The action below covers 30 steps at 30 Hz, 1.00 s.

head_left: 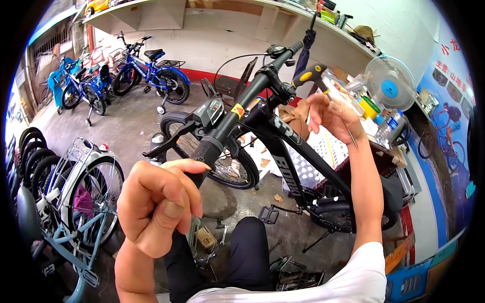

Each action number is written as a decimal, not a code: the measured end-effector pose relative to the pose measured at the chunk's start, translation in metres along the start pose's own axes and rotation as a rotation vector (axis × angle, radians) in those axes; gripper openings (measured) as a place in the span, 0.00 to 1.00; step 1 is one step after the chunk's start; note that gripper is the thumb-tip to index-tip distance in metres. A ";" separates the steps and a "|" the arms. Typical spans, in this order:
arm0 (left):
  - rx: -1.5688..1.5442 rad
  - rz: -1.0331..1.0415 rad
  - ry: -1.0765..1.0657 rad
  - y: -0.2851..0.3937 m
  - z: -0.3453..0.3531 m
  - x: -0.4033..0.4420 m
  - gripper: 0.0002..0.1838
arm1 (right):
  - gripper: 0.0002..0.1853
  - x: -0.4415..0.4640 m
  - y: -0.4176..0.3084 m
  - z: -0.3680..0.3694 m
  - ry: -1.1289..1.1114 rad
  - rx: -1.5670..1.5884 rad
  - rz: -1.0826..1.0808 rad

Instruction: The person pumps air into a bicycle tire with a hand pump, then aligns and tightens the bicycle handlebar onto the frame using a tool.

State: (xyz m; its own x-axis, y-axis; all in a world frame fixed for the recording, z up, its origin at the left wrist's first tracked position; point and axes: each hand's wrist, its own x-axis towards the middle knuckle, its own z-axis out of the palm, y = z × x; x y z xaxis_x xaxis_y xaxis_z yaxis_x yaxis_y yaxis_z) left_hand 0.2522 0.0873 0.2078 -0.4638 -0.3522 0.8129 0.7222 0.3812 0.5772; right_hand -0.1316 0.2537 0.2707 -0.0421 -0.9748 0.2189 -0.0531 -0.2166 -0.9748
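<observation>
My left hand [159,202] is closed at the near end of the black handlebar grip [206,151], fingers curled and thumb pressed in; whatever it may hold is hidden. Beyond the grip are a brake lever [169,144] and a shifter [209,111]. My right hand [333,118] is closed around the thin shaft of a screwdriver with a black and yellow handle [309,76]. Its handle points up and left near the stem, and the shaft's tip shows by my wrist. Between my hands stands a black bicycle, its frame [288,171] slanting down to the right.
Blue bicycles [151,70] stand at the back left, a light blue one [88,242] at the lower left. A fan [389,86] and cluttered table are at the right. A wrench [224,235], small box [206,237] and pedal [268,215] are near my legs.
</observation>
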 end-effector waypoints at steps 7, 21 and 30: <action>0.035 -0.016 0.042 -0.001 0.007 0.003 0.15 | 0.35 -0.001 0.014 0.024 0.235 0.239 -0.227; -0.029 -0.016 -0.086 -0.004 0.013 -0.002 0.12 | 0.53 0.047 0.024 0.128 0.852 0.206 -0.616; -0.098 0.013 -0.111 -0.010 0.013 -0.008 0.09 | 0.36 0.090 0.008 0.161 1.087 -0.334 -0.890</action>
State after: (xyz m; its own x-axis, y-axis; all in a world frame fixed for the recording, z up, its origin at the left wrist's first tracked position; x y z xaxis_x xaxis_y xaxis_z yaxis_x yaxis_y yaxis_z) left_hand 0.2420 0.0971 0.1962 -0.5036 -0.2490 0.8273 0.7730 0.2977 0.5602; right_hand 0.0245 0.1558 0.2756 -0.5873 0.0290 0.8088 -0.6856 -0.5489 -0.4781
